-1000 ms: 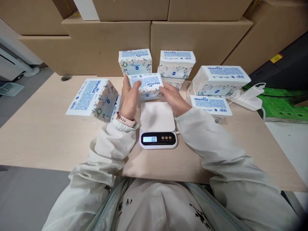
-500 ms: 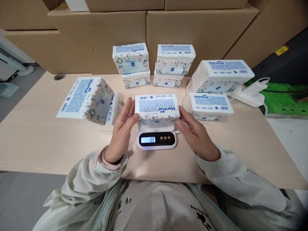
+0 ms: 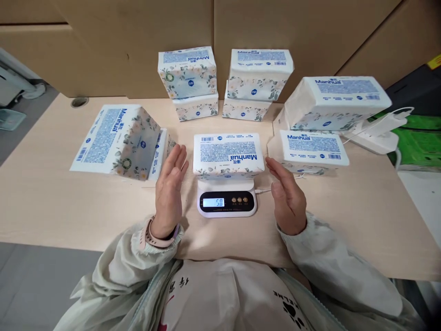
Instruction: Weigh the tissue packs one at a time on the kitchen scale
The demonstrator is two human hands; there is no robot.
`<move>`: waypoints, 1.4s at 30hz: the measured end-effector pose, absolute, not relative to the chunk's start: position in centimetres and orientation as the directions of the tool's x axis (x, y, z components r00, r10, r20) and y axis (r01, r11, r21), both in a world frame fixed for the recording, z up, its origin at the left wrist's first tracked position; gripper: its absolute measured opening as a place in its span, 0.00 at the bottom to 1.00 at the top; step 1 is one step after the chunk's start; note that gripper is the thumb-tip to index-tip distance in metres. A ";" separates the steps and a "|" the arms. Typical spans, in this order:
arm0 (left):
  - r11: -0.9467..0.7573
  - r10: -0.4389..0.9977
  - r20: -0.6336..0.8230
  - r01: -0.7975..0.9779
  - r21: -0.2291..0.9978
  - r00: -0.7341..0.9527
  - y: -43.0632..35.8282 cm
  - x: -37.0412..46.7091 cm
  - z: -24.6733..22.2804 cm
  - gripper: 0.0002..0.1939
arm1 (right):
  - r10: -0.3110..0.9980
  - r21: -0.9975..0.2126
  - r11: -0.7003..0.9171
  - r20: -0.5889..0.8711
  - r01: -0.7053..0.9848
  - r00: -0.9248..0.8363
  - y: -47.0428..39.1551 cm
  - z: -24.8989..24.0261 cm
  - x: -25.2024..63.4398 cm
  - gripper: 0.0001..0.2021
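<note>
A white and blue tissue pack (image 3: 228, 155) with a floral side rests on a white digital scale (image 3: 226, 211), whose lit display is on. My left hand (image 3: 169, 193) is open to the left of the pack, its fingers stretched forward and apart from it. To the right, my right hand (image 3: 287, 197) is also open, palm turned toward the pack without touching it. The pack hides the scale's weighing plate. A pink band is on my left wrist.
Stacked tissue packs stand at back left (image 3: 191, 73), back right (image 3: 260, 76) and far right (image 3: 339, 103). Two more packs (image 3: 113, 138) lean at left. Behind rise cardboard boxes (image 3: 138, 46). A white power strip (image 3: 375, 135) lies right, and the desk (image 3: 103, 211) has a cable hole (image 3: 79, 102).
Both hands have let go of the tissue pack and drawn apart to either side. The pack stays on the scale, and the display reading has changed from zero. The view has tilted downward.
</note>
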State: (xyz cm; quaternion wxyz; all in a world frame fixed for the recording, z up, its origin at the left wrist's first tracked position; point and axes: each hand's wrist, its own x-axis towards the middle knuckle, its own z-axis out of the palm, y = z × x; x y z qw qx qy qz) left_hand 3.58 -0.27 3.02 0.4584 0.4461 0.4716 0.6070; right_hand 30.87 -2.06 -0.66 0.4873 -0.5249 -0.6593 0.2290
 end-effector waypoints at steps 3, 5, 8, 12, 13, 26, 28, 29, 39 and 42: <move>-0.136 0.976 0.111 -0.125 0.983 -0.187 -0.4 3.7 3.2 0.27 | 0.920 -0.820 0.336 0.392 0.462 0.026 -2.1 -0.5 30.9 0.25; -0.149 0.973 0.126 -0.110 0.983 -0.195 -0.4 3.7 3.3 0.25 | 0.919 -0.822 0.339 0.393 0.457 0.026 -2.1 -0.5 30.9 0.25; -0.166 0.969 0.143 -0.104 0.981 -0.203 -0.5 3.6 3.3 0.23 | 0.919 -0.825 0.340 0.393 0.451 0.024 -2.1 -0.4 30.8 0.25; -0.170 0.965 0.142 -0.117 0.978 -0.222 -0.5 3.6 3.3 0.21 | 0.915 -0.828 0.348 0.402 0.440 0.032 -2.0 -0.4 30.8 0.24; -0.172 0.963 0.143 -0.118 0.978 -0.227 -0.5 3.6 3.3 0.21 | 0.915 -0.828 0.348 0.402 0.439 0.033 -2.0 -0.5 30.8 0.24; -0.132 0.964 0.102 -0.110 0.985 -0.247 -0.6 3.5 3.1 0.20 | 0.922 -0.831 0.333 0.387 0.445 0.032 -2.0 -0.5 30.8 0.23; -0.135 0.963 0.102 -0.117 0.984 -0.250 -0.6 3.5 3.1 0.20 | 0.922 -0.833 0.330 0.385 0.445 0.036 -2.0 -0.5 30.7 0.24; -0.137 0.963 0.104 -0.119 0.983 -0.250 -0.6 3.6 3.1 0.19 | 0.922 -0.834 0.329 0.384 0.442 0.039 -2.0 -0.5 30.7 0.24; -0.162 0.966 0.128 -0.140 0.977 -0.225 -0.6 3.4 2.8 0.19 | 0.931 -0.874 0.314 0.360 0.371 0.061 -1.6 -1.2 30.7 0.23; -0.141 0.982 0.120 -0.139 0.980 -0.148 -0.5 3.6 2.8 0.21 | 0.927 -0.886 0.356 0.375 0.298 0.007 -0.6 -1.8 30.4 0.28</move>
